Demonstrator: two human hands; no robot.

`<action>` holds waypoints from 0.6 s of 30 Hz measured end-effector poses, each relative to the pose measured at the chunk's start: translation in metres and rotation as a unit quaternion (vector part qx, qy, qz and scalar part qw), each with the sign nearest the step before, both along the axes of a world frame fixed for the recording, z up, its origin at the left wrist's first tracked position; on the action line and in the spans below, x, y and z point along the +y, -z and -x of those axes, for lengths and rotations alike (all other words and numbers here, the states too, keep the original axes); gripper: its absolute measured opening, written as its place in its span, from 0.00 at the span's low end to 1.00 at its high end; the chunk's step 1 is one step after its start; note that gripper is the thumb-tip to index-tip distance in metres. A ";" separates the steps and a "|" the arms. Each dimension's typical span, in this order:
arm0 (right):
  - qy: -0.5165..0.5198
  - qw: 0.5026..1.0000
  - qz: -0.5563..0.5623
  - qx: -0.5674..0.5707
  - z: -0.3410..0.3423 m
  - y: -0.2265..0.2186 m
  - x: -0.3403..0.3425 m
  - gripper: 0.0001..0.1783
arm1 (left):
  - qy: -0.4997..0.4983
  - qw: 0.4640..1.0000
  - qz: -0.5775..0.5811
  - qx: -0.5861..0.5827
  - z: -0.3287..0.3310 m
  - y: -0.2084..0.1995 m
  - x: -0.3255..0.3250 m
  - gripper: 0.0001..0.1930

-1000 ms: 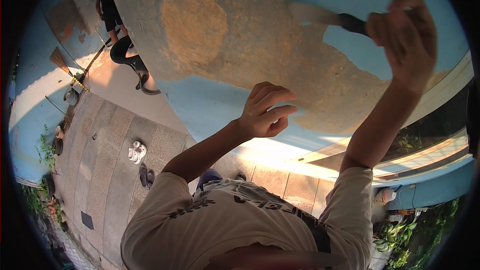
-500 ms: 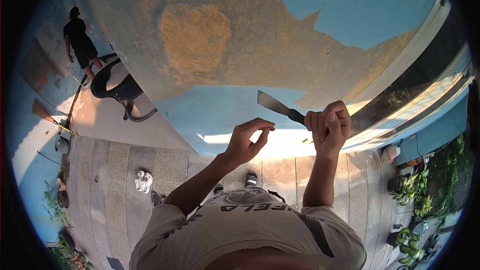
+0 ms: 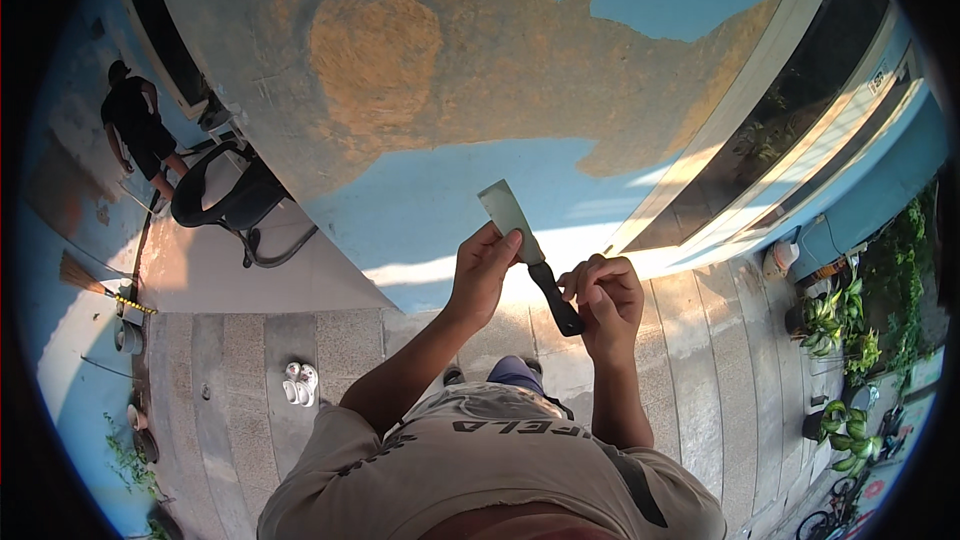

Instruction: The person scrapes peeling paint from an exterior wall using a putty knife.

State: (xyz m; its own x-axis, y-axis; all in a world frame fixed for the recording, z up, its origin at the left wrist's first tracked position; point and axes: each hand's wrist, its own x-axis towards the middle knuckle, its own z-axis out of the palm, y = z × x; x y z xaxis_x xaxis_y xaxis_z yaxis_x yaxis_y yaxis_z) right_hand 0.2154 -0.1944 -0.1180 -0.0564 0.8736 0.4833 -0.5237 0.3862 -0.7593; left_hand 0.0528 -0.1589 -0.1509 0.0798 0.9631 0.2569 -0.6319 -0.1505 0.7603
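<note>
- Straight ahead, it's a big blue wall (image 3: 440,195), with a broad bare patch (image 3: 480,75) of grey and ochre sprawling across it!
- Over to the right now, dark window glass (image 3: 805,75) in a pale frame (image 3: 690,165).
- Out left, a black chair (image 3: 252,205), and beyond it a second blue wall (image 3: 75,160), blotched and stained.
- Underfoot, paving strips (image 3: 350,350), plain grey beside speckled.
- And there's sunlight (image 3: 415,275), blazing along the big wall's foot!

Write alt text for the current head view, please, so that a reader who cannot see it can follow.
A person's left hand pinches the blade of a scraper, with the right hand curled beside its black handle. Beyond is a blue wall with a large bare, brownish patch; at far left, another person in black stands near a black chair.
</note>
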 end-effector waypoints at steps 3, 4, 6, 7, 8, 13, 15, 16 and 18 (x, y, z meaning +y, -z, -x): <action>-0.043 0.986 0.016 -0.161 -0.015 0.004 0.002 0.18 | -0.029 0.994 -0.043 0.100 -0.001 0.002 0.000 0.08; -0.089 0.976 0.043 -0.194 -0.022 0.007 0.002 0.25 | -0.042 0.992 -0.039 0.111 -0.005 0.000 -0.002 0.08; -0.139 0.968 0.078 -0.191 -0.024 -0.002 -0.002 0.30 | -0.042 0.990 -0.054 0.126 -0.016 -0.007 -0.007 0.07; -0.157 0.965 0.083 -0.195 -0.029 -0.004 -0.002 0.31 | -0.036 0.987 -0.067 0.140 -0.024 -0.010 -0.008 0.07; -0.163 0.963 0.080 -0.197 -0.035 -0.005 -0.001 0.31 | -0.030 0.989 -0.066 0.127 -0.033 -0.014 -0.009 0.07; -0.126 0.963 0.092 -0.220 -0.080 -0.012 0.002 0.31 | -0.096 0.966 -0.171 0.167 -0.078 -0.018 -0.002 0.06; -0.136 0.963 0.072 -0.219 -0.099 -0.008 0.005 0.31 | -0.090 0.961 -0.164 0.203 -0.093 -0.011 -0.001 0.06; -0.147 0.961 0.073 -0.223 -0.107 -0.008 0.006 0.30 | -0.109 0.950 -0.185 0.227 -0.098 -0.005 0.002 0.06; -0.162 0.957 0.075 -0.229 -0.122 -0.005 0.012 0.28 | -0.113 0.963 -0.168 0.180 -0.116 -0.014 -0.002 0.08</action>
